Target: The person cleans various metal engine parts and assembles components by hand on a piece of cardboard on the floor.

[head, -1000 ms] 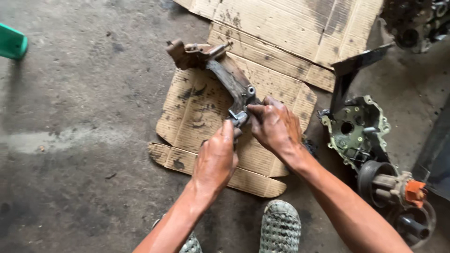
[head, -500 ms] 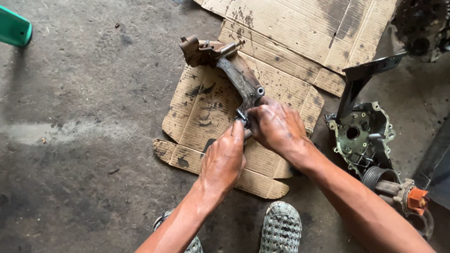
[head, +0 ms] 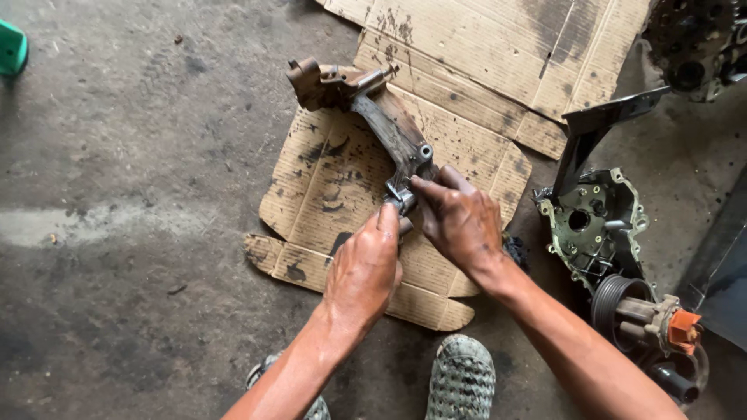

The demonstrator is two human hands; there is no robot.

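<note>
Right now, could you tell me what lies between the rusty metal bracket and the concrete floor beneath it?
In the head view, oil-stained flattened cardboard lies under the rusty metal bracket, keeping it off the concrete floor.

A grimy, rust-brown metal bracket [head: 389,124] lay flat on a stained, flattened piece of cardboard [head: 327,187], running from its bulky, knobbly head at about eleven o'clock down to a narrower end at five o'clock. Near that lower end sat a round bolt boss, and just past it a small shiny metal fitting [head: 400,194]. The arm between was flat, dull and oil-darkened. Both hands touched the lower end.
</note>
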